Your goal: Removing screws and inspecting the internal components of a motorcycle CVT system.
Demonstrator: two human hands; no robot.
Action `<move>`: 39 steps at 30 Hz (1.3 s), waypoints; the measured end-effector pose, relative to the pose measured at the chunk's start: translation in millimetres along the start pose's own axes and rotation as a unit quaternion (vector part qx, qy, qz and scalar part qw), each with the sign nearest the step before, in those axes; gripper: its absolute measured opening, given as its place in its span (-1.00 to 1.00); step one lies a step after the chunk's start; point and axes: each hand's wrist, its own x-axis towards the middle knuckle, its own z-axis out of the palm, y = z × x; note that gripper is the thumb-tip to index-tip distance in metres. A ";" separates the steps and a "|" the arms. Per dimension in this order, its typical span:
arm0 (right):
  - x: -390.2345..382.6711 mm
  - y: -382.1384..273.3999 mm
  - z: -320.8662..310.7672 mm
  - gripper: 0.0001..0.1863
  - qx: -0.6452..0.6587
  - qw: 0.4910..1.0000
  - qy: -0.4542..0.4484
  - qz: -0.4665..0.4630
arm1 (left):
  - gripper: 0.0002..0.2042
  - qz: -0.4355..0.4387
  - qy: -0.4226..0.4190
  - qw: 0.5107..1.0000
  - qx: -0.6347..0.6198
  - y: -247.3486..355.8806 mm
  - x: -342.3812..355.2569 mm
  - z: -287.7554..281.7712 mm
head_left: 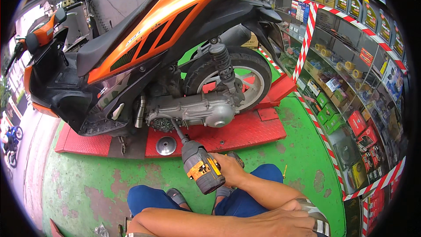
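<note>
Your right hand (228, 166) clamps the impact wrench (199, 169), left hand (280, 219) empty on your arm; a tilted socket may slip off the engine case (193, 112).

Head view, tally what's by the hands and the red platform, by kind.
Orange and black scooter: 1
Grey and yellow cordless impact driver: 1
Round silver metal cover: 1
Red metal platform: 1
Total: 4

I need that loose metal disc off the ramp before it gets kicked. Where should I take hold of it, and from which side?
Probably by its rim. The round metal disc lies flat on the red ramp, so its thin edge is the only graspable part; the raised centre looks too small. Come from above on the side nearest you, left of the impact driver in the right hand, whose shaft runs to the engine case.
</note>
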 end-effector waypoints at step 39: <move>-2.4 -7.5 -2.8 -0.22 0.018 1.000 -0.007 -0.014 | -0.65 -0.003 0.003 0.999 0.042 2.0 -3.0 -3.4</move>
